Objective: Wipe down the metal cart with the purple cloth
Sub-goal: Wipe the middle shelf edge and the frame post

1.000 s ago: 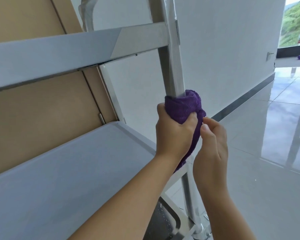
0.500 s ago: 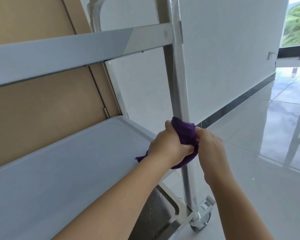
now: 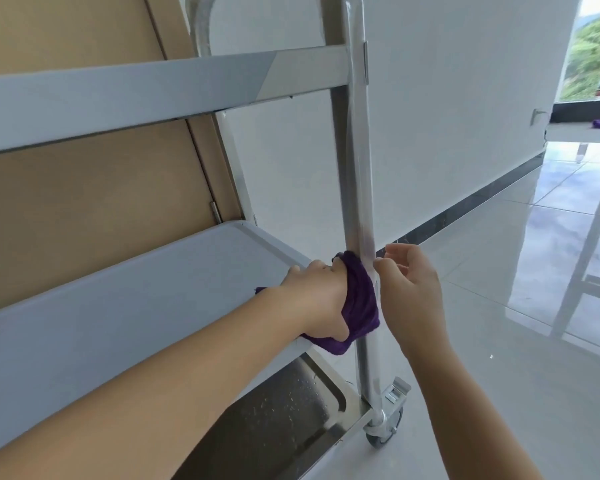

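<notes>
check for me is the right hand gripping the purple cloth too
No, the right hand hangs open beside the cart post, fingers loosely spread, while only the left hand holds the purple cloth.

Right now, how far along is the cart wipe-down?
Mid-job. In hand: the left hand grips the purple cloth around the corner post at middle-shelf level; the right hand hovers open beside it. Above the cloth the post looks clean. Left: lower post, caster, speckled bottom tray.

Two bare forearms, no sleeves, no watch or rings visible; left hand (image 3: pixel 317 299) and right hand (image 3: pixel 411 292) ungloved, nails short.
</notes>
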The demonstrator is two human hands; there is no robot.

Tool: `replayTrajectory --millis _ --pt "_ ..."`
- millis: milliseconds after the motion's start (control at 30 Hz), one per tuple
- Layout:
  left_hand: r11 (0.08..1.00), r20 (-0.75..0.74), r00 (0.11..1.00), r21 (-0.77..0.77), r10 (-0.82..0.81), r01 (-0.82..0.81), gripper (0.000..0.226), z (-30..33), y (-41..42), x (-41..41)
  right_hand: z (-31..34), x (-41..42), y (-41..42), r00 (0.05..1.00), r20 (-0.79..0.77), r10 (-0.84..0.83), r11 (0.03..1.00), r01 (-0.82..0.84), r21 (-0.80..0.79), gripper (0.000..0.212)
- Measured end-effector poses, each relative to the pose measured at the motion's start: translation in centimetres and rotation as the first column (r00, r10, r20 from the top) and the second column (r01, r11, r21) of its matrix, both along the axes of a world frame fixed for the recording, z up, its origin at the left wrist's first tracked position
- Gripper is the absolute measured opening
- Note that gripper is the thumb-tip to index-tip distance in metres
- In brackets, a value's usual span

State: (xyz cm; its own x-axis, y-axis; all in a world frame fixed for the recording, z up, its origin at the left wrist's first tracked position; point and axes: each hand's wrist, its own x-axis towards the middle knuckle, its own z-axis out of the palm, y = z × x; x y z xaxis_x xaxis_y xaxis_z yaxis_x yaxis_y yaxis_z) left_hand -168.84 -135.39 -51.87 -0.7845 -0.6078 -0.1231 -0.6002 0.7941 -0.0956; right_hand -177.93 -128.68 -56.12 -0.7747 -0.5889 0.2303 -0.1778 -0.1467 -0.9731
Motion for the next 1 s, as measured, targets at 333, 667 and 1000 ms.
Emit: replayTrajectory --millis 333,667,1000 --pt "0.979 -0.19 0.981 -0.19 0.036 -0.073 0.042 -2.7 0.5 0.1 -2.8 2.6 -0.1 0.97 0.183 -0.162 0.947 0.205 -0.248 0.018" --pt "0.993 -0.348 0.937 -0.107 0.009 -0.049 0.063 -2.3 0.9 2.8 -4.7 2.2 0.9 0.746 -0.664 -0.052 0.95 -0.169 -0.263 0.045" --pt "0.902 -0.124 0.969 -0.358 0.212 -0.243 0.115 -2.0 2.7 14.5 -3.5 0.4 -1.6 0.074 -0.928 0.365 0.928 -0.104 0.357 0.098"
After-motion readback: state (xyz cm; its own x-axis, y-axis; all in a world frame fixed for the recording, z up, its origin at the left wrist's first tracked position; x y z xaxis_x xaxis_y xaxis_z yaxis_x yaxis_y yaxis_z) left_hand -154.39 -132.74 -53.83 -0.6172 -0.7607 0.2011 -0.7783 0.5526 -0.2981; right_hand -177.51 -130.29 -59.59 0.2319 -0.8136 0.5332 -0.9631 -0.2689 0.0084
